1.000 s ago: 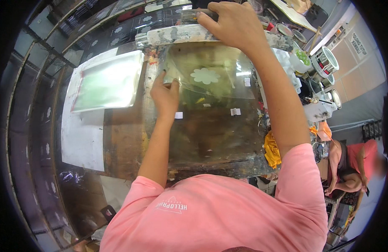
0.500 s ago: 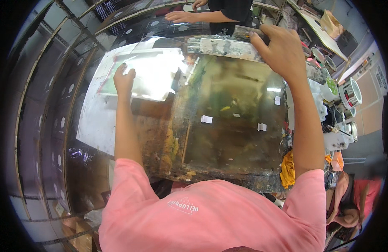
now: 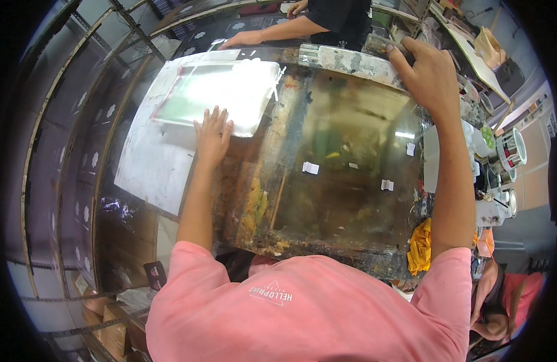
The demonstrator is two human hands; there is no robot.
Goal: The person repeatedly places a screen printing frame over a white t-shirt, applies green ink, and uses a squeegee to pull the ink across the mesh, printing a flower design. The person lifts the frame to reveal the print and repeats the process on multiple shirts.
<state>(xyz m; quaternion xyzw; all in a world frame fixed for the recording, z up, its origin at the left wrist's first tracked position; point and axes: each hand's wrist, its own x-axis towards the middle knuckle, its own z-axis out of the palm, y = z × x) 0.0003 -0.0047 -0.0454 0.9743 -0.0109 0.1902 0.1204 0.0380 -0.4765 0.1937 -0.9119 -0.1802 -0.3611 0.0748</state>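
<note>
My left hand (image 3: pixel 213 137) lies palm down with its fingers spread, at the near edge of a glossy clear sheet (image 3: pixel 176 105) with a thin red border. Under that sheet is a large white board (image 3: pixel 148 160), and light glares off the sheet's middle. My right hand (image 3: pixel 428 75) is raised at the far right, its fingers curled round a worn grey-brown bar (image 3: pixel 381 45) behind the screen frame's paint-stained far rail (image 3: pixel 344 60). The frame's brownish see-through mesh (image 3: pixel 326 199) lies before me, with several small white paper pieces on it.
Across the table, a co-worker's hand (image 3: pixel 242 39) rests near the board's far edge. White tubs (image 3: pixel 510 148) and containers crowd the right side, above a crumpled yellow cloth (image 3: pixel 419 247). Metal racks (image 3: pixel 61 181) line the left. Another person in pink (image 3: pixel 522 295) is at the lower right.
My left hand has left the sheet's left side, moved right and nearer, and spread its fingers. The co-worker's hand has lowered leftward. My right hand keeps its grip; the view has shifted slightly.
</note>
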